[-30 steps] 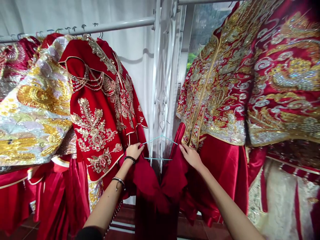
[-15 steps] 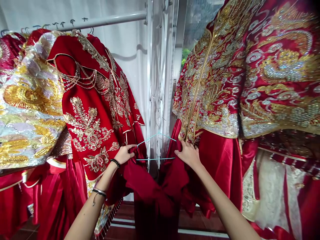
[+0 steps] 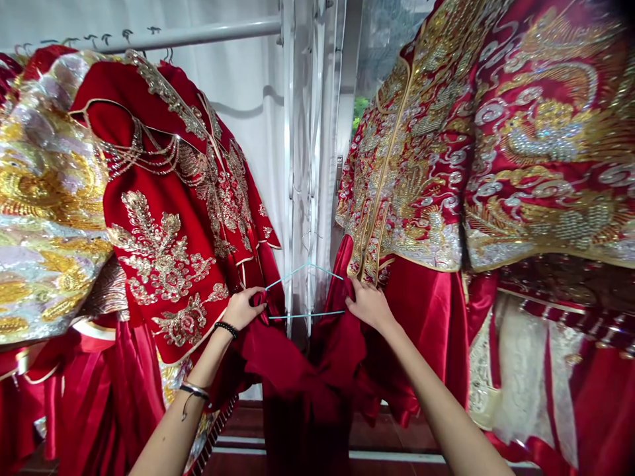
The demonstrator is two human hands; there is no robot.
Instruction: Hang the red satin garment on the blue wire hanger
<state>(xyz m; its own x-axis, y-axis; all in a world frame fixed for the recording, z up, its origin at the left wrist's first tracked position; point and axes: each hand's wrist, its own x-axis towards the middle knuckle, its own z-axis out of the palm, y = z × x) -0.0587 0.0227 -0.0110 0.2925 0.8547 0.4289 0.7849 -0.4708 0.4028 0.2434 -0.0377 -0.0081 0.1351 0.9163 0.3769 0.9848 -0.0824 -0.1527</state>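
A dark red dress (image 3: 307,390) hangs between my hands, its shoulders on the two ends of a thin light-blue clothes hanger (image 3: 306,315). My left hand (image 3: 245,309) is closed on the dress's left shoulder, thumb and fingers pinching cloth at the hanger's end. On the other side my right hand (image 3: 370,304) grips the right shoulder the same way. The hanger's hook points up and away from me, and its middle is bare. Close to my left hand is a red jacket (image 3: 166,254) with gold embroidery; close to my right is a beaded red-and-gold jacket (image 3: 397,178).
A white metal rack (image 3: 198,36) carries several garments on the left, among them a gold-and-pastel sequined one (image 3: 49,231). White upright posts (image 3: 289,165) stand straight ahead before a white curtain (image 3: 243,119). More embroidered clothing (image 3: 550,145) fills the right side.
The view has shifted slightly to the right, so everything sits a little further left. Both hands keep hold of the dress shoulders on the hanger.
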